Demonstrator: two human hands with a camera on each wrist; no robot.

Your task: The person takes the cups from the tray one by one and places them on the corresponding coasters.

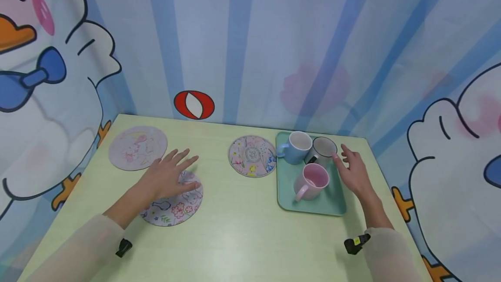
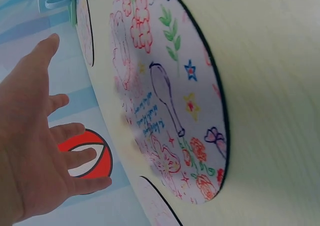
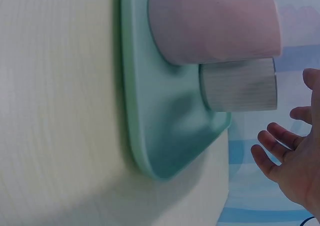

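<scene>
My left hand (image 1: 170,177) hovers with spread fingers over a round mat (image 1: 178,212) drawn with flowers, leaves and a spoon shape; the left wrist view shows nothing in its grasp. At the right, my right hand (image 1: 353,171) is beside a green tray (image 1: 285,195), its fingers loosely extended near the white mug (image 1: 324,148) with a dark rim. On that tray also stand a light blue mug (image 1: 298,148) and a pink mug (image 1: 310,182). In the right wrist view, a gap shows between the right fingers (image 3: 280,136) and the white mug (image 3: 240,85).
A pale pink round mat (image 1: 137,148) lies at the back left of the table (image 1: 242,234). Another colourful round mat (image 1: 250,166) lies just left of the tray. A striped curtain (image 1: 266,47) with cartoon figures hangs behind the table's back edge.
</scene>
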